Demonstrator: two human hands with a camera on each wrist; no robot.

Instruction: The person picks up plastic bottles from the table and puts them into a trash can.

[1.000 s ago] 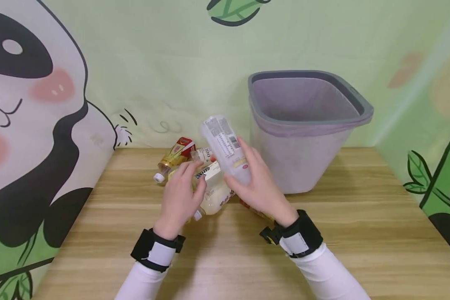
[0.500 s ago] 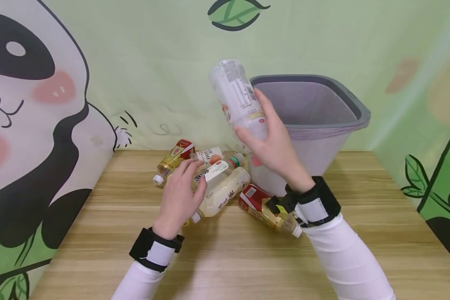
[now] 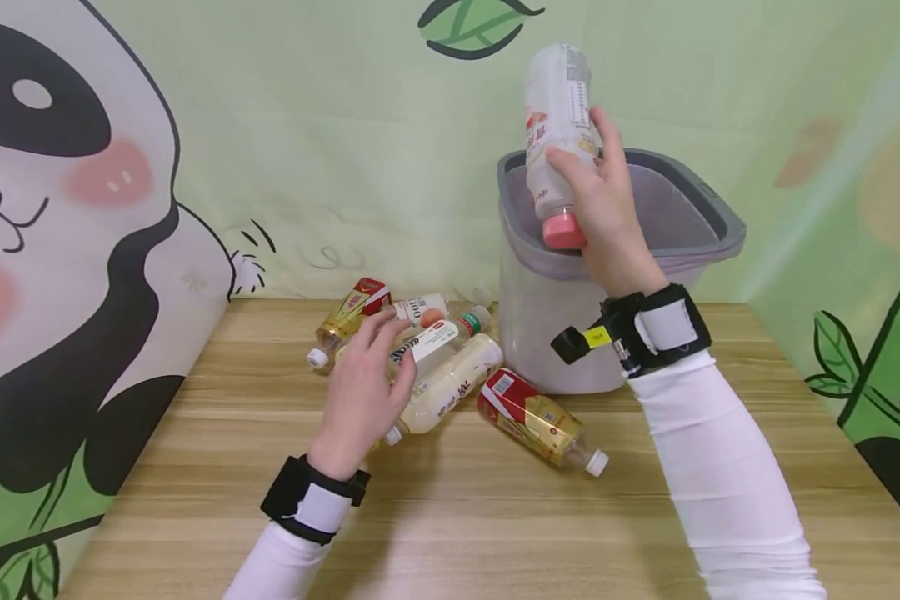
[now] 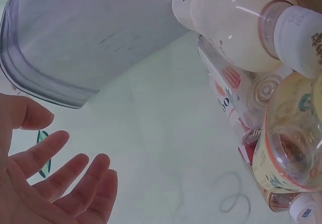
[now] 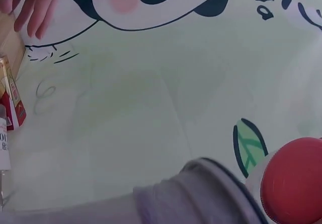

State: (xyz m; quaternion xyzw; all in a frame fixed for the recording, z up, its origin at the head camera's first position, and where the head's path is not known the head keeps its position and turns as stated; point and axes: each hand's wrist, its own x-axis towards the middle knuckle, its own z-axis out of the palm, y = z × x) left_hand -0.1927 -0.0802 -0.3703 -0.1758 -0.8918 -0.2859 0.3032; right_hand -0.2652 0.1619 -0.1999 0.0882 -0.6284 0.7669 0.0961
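Note:
A white plastic bottle (image 3: 555,142) with a pink cap is gripped in my right hand (image 3: 615,212), fingers and thumb around its side. It is held cap down, slightly tilted, at the near left rim of the grey bin (image 3: 558,333). In the right wrist view its red-pink cap (image 5: 294,181) shows close up, beside the bin's rim. My left hand (image 3: 356,396) hovers near the bottle pile with relaxed, spread fingers; the left wrist view shows that hand (image 4: 60,178) holding nothing. Close to it lies a cream drink bottle (image 3: 453,387). How full the bin is stays hidden.
Left of the bin lie a red-and-gold bottle (image 3: 354,308), a white-labelled bottle with a peach picture (image 3: 422,310) and a clear bottle with a green band (image 3: 471,321). Another red-and-gold bottle (image 3: 532,414) lies before the bin. A printed cloth hangs behind.
My right hand has lifted the white bottle up and to the right from the pile to the bin's rim, turning its pink cap into view. The left hand has hardly moved.

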